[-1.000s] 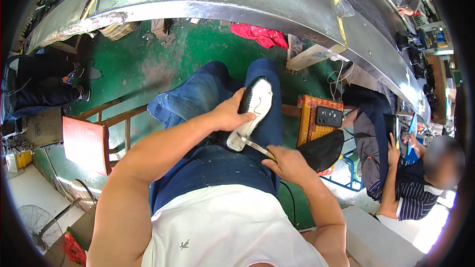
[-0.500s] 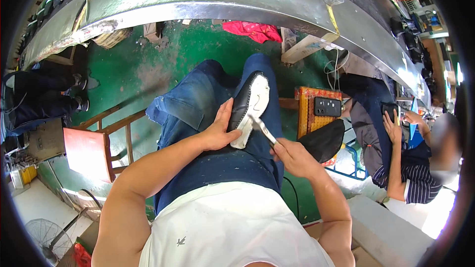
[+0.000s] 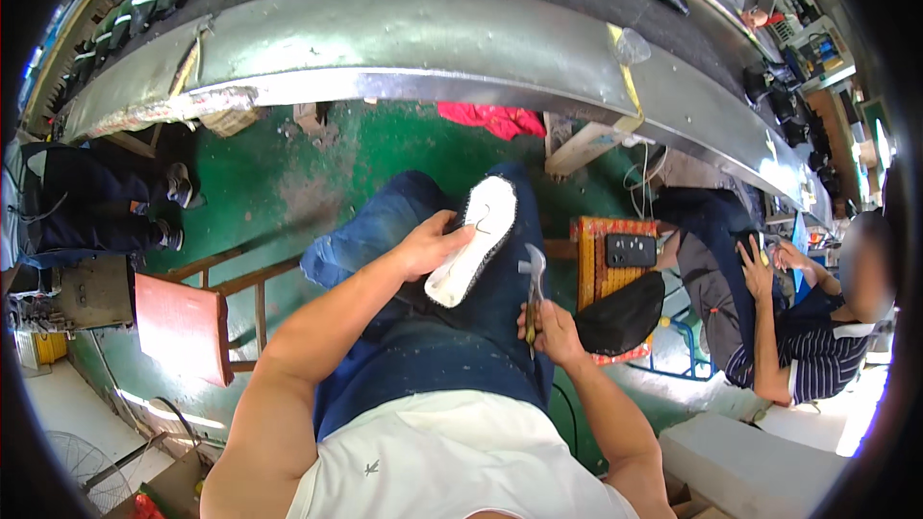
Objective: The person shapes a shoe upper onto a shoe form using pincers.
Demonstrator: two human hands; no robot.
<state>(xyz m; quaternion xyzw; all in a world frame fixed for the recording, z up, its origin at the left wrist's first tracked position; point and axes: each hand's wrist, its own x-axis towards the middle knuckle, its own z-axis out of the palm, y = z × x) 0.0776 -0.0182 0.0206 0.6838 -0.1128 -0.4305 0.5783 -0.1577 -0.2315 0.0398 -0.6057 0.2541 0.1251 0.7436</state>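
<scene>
My left hand point(image 3: 429, 246) is closed around the side of a shoe point(image 3: 491, 209), its thumb lying on the white underside. The shoe is sole up above my thighs, with a dark stitched or pleated edge running round the white bottom and a thin curved dark line on it. To the right of the shoe, apart from it, my right hand point(image 3: 552, 330) grips a hammer point(image 3: 534, 274) by its handle. The hammer's metal head points away from me, over my right thigh.
A metal-edged conveyor bench point(image 3: 385, 38) crosses ahead, carrying several shoes. To the right, a stool point(image 3: 586, 288) bears a phone point(image 3: 631, 250) and a black pouch point(image 3: 623, 312); a seated co-worker point(image 3: 808, 327) is beyond. A wooden stool point(image 3: 178, 322) stands left.
The hammer has moved off the white sole to the right. My left hand, flat beside the shoe before, now grips it, and the shoe has turned. More of the bench shows.
</scene>
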